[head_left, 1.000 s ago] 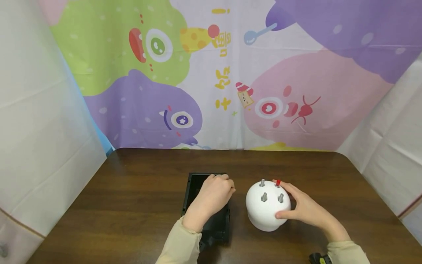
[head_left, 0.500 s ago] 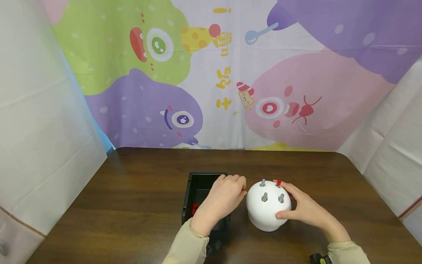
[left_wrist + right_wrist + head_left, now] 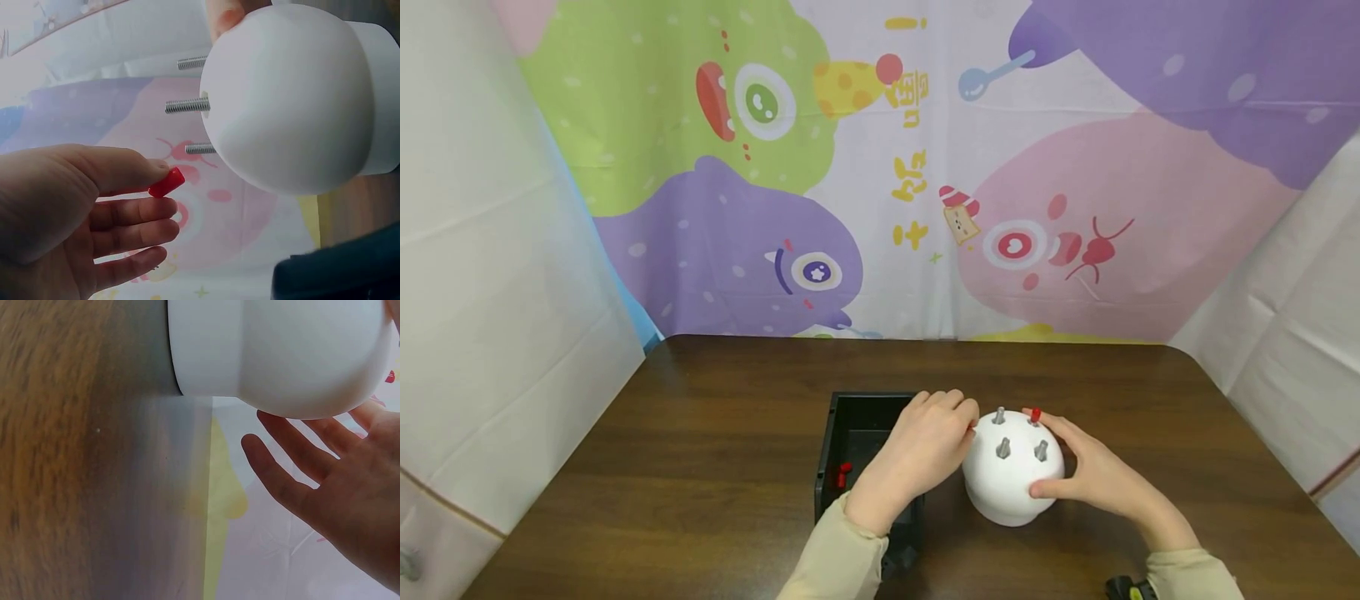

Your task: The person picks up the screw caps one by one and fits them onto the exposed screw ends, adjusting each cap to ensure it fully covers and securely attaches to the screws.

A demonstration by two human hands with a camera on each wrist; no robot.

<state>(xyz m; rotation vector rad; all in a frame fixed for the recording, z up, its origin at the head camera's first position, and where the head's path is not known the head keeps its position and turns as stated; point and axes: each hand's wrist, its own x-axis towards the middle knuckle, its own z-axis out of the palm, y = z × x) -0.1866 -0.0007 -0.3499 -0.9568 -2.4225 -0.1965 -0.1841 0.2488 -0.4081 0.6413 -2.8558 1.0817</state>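
Observation:
Between thumb and index finger, my left hand (image 3: 925,442) pinches a small red cap (image 3: 167,182), seen clearly in the left wrist view. The cap is just left of a white dome-shaped body (image 3: 1003,493), apart from its bolts. Bare threaded bolts (image 3: 187,105) stick out of the dome's top. One far-right bolt wears another red cap (image 3: 1035,415). My right hand (image 3: 1101,475) holds the dome from the right, thumb on the near side and fingers round the far side. In the right wrist view, some fingertips touch its underside curve.
A black tray (image 3: 824,450) lies left of the dome, partly hidden under my left forearm. Loose red caps (image 3: 842,477) are inside it. Everything stands on a brown wooden table (image 3: 715,467), with a printed curtain (image 3: 917,292) behind its far edge.
My left hand has moved right, from over the tray to beside the dome. The red caps in the tray have come into view. My right hand keeps its hold on the dome.

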